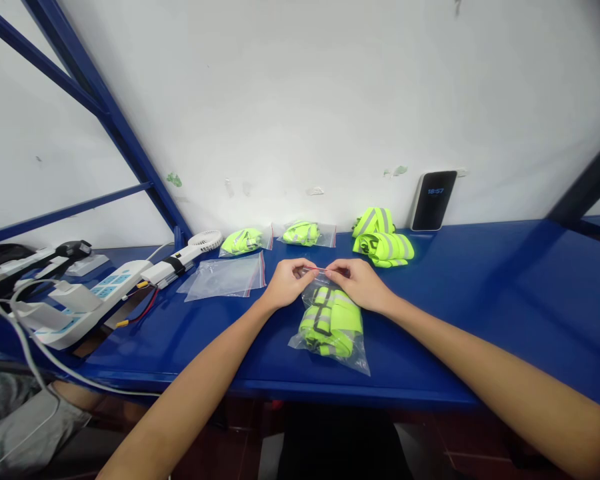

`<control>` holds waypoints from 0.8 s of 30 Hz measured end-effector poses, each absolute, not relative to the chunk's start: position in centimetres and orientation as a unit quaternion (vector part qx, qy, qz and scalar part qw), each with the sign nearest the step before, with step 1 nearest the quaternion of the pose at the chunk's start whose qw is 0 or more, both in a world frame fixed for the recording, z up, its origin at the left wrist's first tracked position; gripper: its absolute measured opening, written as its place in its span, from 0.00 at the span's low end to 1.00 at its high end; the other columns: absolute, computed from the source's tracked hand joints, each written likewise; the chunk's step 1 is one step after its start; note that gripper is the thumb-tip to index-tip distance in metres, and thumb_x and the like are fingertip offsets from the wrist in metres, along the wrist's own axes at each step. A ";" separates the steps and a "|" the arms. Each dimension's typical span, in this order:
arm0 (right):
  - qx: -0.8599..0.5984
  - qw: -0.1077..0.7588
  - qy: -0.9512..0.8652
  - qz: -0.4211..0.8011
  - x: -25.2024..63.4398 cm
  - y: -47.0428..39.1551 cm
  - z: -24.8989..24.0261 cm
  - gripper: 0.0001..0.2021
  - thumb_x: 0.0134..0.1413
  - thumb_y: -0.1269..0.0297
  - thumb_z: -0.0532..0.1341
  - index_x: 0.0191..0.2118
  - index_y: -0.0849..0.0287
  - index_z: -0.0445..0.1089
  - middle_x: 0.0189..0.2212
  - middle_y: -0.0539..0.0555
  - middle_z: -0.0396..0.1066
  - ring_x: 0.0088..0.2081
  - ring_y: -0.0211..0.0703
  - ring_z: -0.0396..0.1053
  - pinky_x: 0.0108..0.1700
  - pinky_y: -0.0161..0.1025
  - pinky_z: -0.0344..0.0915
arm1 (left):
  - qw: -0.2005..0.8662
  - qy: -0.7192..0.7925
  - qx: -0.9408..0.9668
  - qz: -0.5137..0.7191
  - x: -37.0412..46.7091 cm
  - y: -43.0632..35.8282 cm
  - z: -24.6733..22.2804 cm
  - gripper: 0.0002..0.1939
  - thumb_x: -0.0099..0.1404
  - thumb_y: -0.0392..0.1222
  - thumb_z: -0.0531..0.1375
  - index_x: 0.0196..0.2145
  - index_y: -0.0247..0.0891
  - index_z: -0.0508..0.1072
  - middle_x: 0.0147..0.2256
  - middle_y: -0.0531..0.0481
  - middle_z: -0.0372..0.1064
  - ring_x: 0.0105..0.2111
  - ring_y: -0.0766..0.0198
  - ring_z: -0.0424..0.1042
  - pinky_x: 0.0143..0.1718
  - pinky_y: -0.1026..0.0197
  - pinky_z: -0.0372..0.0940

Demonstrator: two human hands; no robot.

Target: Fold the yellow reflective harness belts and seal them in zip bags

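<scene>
A clear zip bag (357, 352) lies on the blue table near its front edge, with a folded neon yellow-green reflective strap (344, 317) inside. Its red-lined mouth points away from me. My left hand (289, 281) pinches the left part of that mouth, and my right hand (360, 283) pinches the right part, the fingertips close together. Behind my hands are two bagged neon bundles (243, 241) (301, 233). Loose folded neon straps (384, 247) sit behind my right hand. Flat clear zip bags (225, 277) lie to the left of my left hand.
A phone (434, 200) leans on the wall at the back right. On the left are a white handheld fan (205, 241), a power strip (97, 300) with plugs and cables, and a blue metal frame (125, 133). Someone's leg (35, 427) shows at lower left.
</scene>
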State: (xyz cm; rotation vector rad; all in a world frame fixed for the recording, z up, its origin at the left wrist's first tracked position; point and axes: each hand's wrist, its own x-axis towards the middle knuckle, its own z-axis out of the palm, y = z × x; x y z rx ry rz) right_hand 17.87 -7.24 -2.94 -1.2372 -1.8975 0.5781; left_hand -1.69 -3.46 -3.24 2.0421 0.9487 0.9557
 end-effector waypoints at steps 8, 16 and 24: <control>-0.483 0.392 -0.749 0.228 17.7 -7.4 -3.0 0.09 0.56 0.65 0.59 0.36 0.59 0.78 0.34 0.54 0.80 0.35 0.46 0.74 0.38 0.40 0.65 | 0.306 0.352 0.818 0.337 -1.7 -3.8 -2.7 0.15 0.63 0.49 0.60 0.35 0.33 0.79 0.32 0.47 0.77 0.29 0.64 0.72 0.31 0.64 0.64; -0.482 0.375 -0.768 0.194 17.5 -7.5 -2.7 0.10 0.59 0.63 0.57 0.34 0.59 0.75 0.30 0.53 0.77 0.29 0.42 0.69 0.33 0.38 0.60 | 0.273 0.353 0.830 0.334 -1.5 -3.9 -2.8 0.14 0.64 0.47 0.58 0.34 0.33 0.76 0.31 0.48 0.76 0.28 0.65 0.70 0.30 0.65 0.63; -0.479 0.373 -0.771 0.191 17.3 -7.8 -2.6 0.08 0.57 0.65 0.57 0.32 0.59 0.73 0.28 0.52 0.75 0.29 0.40 0.68 0.33 0.36 0.59 | 0.300 0.331 0.827 0.340 -1.6 -3.6 -3.3 0.13 0.64 0.47 0.59 0.34 0.33 0.75 0.31 0.48 0.74 0.30 0.65 0.71 0.33 0.64 0.64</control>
